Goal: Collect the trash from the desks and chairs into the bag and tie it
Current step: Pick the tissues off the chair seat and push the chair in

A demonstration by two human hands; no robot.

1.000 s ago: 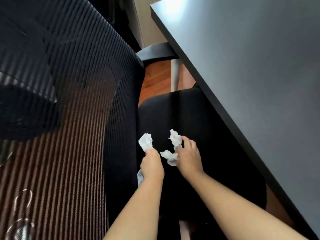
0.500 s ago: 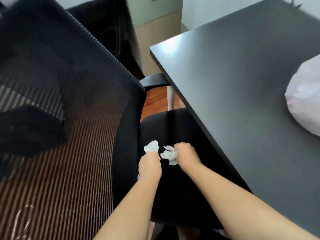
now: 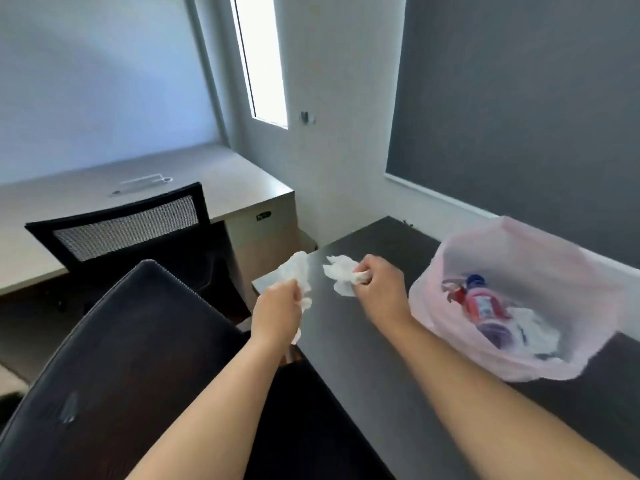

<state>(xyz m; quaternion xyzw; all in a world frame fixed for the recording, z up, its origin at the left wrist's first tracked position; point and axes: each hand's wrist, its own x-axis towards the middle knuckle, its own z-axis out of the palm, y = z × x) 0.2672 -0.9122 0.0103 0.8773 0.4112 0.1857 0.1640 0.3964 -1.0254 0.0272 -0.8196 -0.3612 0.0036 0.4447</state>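
Note:
My left hand grips a crumpled white tissue above the near corner of the dark desk. My right hand grips another crumpled white tissue over the desk, just left of the bag. The translucent pink trash bag stands open on the desk at the right. Inside it lie a red-labelled bottle and white paper scraps.
A black mesh chair back fills the lower left beside the desk. A second black chair stands at a beige desk against the far wall. A grey board hangs on the wall behind the bag.
Both hands lifted from the chair seat, each with a tissue, up over the dark desk toward the bag. The view swung up and right, so the bag now shows in full.

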